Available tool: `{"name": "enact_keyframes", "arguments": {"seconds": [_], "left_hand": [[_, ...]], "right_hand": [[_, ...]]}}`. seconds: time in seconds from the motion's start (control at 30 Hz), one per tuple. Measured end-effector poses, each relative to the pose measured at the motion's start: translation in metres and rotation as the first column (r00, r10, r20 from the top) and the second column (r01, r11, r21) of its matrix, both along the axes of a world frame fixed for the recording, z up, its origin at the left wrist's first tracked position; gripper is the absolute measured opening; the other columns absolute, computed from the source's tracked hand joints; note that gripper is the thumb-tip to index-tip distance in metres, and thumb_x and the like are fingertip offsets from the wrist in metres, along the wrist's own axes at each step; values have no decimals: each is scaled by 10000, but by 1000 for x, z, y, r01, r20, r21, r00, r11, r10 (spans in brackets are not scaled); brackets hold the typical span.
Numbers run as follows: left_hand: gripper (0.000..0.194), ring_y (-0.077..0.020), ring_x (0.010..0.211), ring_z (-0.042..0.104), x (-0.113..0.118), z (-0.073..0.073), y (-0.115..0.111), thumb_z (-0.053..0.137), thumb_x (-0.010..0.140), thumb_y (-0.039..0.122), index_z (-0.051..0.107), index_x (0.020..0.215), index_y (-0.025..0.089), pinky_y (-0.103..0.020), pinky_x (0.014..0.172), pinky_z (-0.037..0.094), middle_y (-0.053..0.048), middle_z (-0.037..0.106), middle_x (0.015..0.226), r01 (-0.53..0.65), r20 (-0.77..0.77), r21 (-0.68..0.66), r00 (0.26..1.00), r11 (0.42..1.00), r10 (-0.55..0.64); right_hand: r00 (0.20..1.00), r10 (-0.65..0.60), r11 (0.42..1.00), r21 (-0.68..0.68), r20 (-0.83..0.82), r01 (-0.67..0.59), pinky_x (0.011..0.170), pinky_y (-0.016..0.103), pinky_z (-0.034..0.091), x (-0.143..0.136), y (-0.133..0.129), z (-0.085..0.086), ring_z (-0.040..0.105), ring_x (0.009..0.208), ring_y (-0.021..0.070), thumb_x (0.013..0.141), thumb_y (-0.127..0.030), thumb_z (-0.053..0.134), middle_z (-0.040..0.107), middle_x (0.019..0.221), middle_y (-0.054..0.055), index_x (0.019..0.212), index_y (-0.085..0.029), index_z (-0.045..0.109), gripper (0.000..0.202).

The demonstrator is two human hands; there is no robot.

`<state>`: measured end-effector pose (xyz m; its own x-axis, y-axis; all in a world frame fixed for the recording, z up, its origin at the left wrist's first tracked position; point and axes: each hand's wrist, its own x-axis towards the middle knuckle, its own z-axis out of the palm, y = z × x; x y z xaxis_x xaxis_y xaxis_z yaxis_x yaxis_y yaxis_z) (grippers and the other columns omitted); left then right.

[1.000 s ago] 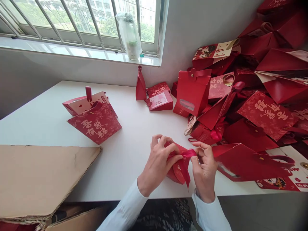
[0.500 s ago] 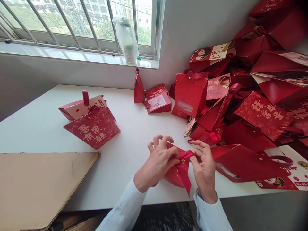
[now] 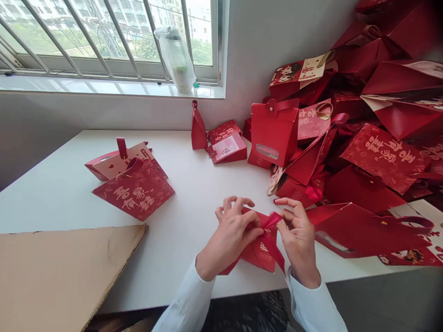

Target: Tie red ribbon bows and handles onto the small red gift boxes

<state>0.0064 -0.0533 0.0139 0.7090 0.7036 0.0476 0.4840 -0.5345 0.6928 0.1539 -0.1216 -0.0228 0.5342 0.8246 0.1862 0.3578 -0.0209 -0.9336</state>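
Note:
A small red gift box (image 3: 262,258) with gold lettering lies on the white table (image 3: 194,193) close to its front edge. Across it runs a shiny red ribbon (image 3: 275,249), one tail hanging toward me. My left hand (image 3: 235,230) rests over the box, thumb and index finger pinching the ribbon near its middle; its other fingers are curled. To the right, my right hand (image 3: 298,237) pinches a loop of the ribbon between thumb and fingertip. Part of the box is hidden under my left hand.
Red gift boxes (image 3: 380,157) are piled along the right side. Two patterned boxes (image 3: 138,191) stand at the left, behind a brown cardboard sheet (image 3: 62,272). Several small boxes (image 3: 228,145) sit near the wall. A bagged cup (image 3: 182,69) stands on the windowsill.
Both hands keep their pinch on the ribbon, and the box looks slightly turned. The whole view has shifted a little.

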Motion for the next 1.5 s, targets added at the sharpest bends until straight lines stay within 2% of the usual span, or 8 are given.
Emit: {"name": "enact_keyframes", "arguments": {"seconds": [0.27, 0.43, 0.53, 0.6, 0.8, 0.97, 1.17, 1.5], "left_hand": [[136, -301, 1232, 328, 0, 5, 4, 579, 873, 293, 611, 760, 224, -545, 983, 282, -17, 512, 1258, 9, -30, 15, 1000, 1000, -9], [239, -202, 1090, 518, -12, 8, 9, 439, 938, 391, 610, 1079, 302, -369, 921, 422, -36, 556, 1190, -127, 142, -74, 980, 989, 136], [291, -164, 930, 582, -17, 7, 9, 398, 947, 426, 593, 1093, 267, -306, 820, 458, -31, 608, 1065, -261, 155, -104, 949, 960, 275], [270, -156, 866, 586, -17, 6, 7, 441, 929, 428, 598, 1056, 248, -291, 788, 453, -16, 634, 961, -258, 141, -98, 953, 961, 270], [229, -122, 704, 550, -6, 6, 1, 412, 948, 351, 597, 905, 223, -258, 735, 423, 23, 636, 789, -243, 148, -86, 956, 966, 254], [208, -115, 612, 477, 3, 0, 2, 387, 953, 332, 567, 993, 237, -241, 647, 397, 45, 557, 691, -335, 172, -139, 919, 932, 356], [166, -105, 604, 427, 4, -7, 3, 401, 948, 313, 515, 1046, 243, -222, 632, 378, 58, 472, 671, -314, 241, -283, 891, 906, 384], [144, -88, 555, 347, 6, -8, -1, 389, 955, 299, 464, 1074, 267, -198, 576, 339, 78, 377, 637, -321, 264, -367, 864, 873, 428]], "right_hand": [[1000, 7, 1000, 31, -17, -6, 599, 242, 406, -3, 1, 4, 512, 612, 124, 815, -162, 485, 556, 680, -44, 1084, -225, 502, 277], [998, -2, 1000, 20, 68, 1, 582, 228, 407, -5, -1, 8, 509, 586, 119, 838, -173, 472, 542, 643, -50, 1028, -218, 542, 208], [992, 7, 1000, 13, 126, -9, 570, 223, 413, -4, -2, 8, 523, 575, 116, 856, -187, 467, 580, 668, -41, 1013, -217, 560, 184], [986, 10, 1000, 19, 167, -14, 603, 231, 437, -5, -2, 8, 566, 623, 125, 859, -185, 463, 628, 747, -19, 983, -218, 574, 170], [977, -6, 999, 37, 211, -2, 709, 259, 471, -9, -3, 8, 632, 779, 154, 836, -116, 411, 677, 914, 8, 956, -221, 584, 235], [983, -32, 996, 89, 182, 16, 703, 243, 464, -9, -12, 4, 627, 802, 147, 834, -102, 411, 669, 911, -9, 962, -236, 586, 255], [983, -97, 984, 165, 156, 71, 710, 237, 462, -15, -24, -7, 613, 800, 138, 884, -148, 442, 657, 899, -15, 972, -263, 594, 210], [969, -244, 956, 176, 29, 236, 565, 207, 459, -26, -28, -24, 596, 608, 112, 867, -217, 499, 623, 766, -20, 1026, -237, 534, 163]]}}
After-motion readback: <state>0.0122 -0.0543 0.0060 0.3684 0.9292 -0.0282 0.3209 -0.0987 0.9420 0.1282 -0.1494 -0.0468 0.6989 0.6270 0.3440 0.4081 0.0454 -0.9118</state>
